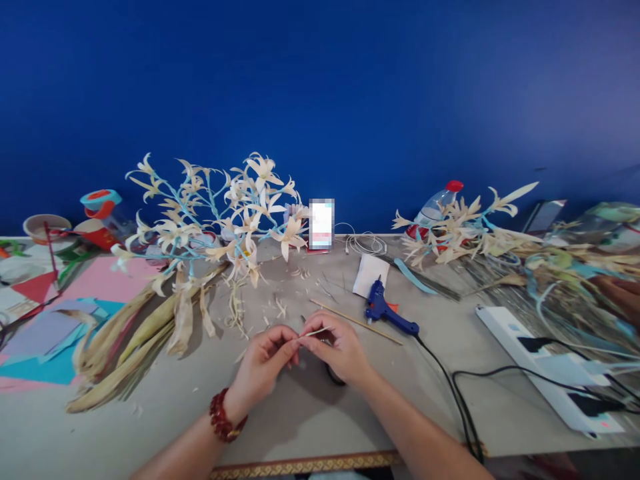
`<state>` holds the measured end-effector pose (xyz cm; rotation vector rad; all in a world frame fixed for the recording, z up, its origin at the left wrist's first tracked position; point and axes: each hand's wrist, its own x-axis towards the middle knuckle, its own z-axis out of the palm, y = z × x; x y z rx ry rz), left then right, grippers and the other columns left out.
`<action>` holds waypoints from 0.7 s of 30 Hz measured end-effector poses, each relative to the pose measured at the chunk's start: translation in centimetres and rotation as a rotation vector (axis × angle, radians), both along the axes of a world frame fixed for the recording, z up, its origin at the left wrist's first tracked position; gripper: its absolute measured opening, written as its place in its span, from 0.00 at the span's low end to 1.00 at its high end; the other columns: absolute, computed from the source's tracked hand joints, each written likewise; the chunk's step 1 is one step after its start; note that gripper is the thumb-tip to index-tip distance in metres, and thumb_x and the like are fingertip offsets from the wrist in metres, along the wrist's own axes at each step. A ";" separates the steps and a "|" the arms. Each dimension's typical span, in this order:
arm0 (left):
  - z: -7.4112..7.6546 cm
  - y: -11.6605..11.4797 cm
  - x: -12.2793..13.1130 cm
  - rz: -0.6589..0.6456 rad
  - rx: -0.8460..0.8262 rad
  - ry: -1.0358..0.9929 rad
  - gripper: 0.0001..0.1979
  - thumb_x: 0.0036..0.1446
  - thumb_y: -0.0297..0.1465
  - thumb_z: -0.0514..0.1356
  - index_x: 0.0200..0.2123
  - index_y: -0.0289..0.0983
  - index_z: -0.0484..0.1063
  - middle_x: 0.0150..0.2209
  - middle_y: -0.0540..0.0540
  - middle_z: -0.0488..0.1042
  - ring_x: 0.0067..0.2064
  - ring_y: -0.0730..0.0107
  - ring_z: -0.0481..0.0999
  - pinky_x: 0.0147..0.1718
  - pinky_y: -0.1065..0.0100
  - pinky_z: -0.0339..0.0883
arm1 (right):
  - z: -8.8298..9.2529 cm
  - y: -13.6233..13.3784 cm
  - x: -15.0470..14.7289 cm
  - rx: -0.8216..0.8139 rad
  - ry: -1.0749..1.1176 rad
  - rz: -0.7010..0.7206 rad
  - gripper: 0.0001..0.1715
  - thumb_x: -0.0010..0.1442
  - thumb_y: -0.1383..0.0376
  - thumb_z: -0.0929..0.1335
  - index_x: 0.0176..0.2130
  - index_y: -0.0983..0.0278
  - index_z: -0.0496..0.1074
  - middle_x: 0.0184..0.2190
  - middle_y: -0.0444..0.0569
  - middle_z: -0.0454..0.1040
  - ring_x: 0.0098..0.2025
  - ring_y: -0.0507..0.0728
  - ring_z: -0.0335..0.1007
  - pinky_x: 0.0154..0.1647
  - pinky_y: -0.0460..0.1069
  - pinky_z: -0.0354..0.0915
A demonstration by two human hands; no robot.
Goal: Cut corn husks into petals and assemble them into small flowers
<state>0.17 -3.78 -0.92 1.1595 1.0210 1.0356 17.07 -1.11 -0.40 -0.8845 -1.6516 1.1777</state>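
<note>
My left hand [267,363], with a red bead bracelet [227,417] at its wrist, is closed in a pinch at the middle of the table. My right hand [337,347] meets it fingertip to fingertip. Between them they pinch a thin pale strip [315,333], whose free end points right. Part of a dark object [334,377] shows beneath my right hand; scissors cannot be made out for certain. A thin wooden stick [357,322] lies behind my right hand, and pale scraps [280,307] lie beyond my left.
Pale flowers [250,220] stand at the back left, above dried husks [145,333]. A blue glue gun [387,311] with a black cord, a phone [321,225], a white power strip [545,367] and more flowers [480,230] also show. Someone's hand [620,297] is at the far right.
</note>
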 end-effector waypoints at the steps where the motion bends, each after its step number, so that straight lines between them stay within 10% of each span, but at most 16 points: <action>1: 0.0 0.0 0.0 -0.006 0.004 0.002 0.12 0.56 0.38 0.62 0.28 0.34 0.71 0.22 0.51 0.69 0.25 0.75 0.66 0.27 0.73 0.60 | 0.0 0.0 0.1 0.002 -0.002 0.005 0.06 0.58 0.61 0.71 0.32 0.61 0.74 0.30 0.45 0.72 0.32 0.53 0.68 0.30 0.46 0.63; 21: -0.7 0.2 0.3 -0.003 -0.090 -0.198 0.09 0.57 0.35 0.61 0.31 0.35 0.70 0.23 0.52 0.69 0.25 0.77 0.65 0.27 0.74 0.59 | -0.8 0.0 0.0 0.028 0.020 -0.080 0.09 0.59 0.61 0.70 0.31 0.62 0.78 0.25 0.45 0.73 0.27 0.52 0.66 0.27 0.46 0.59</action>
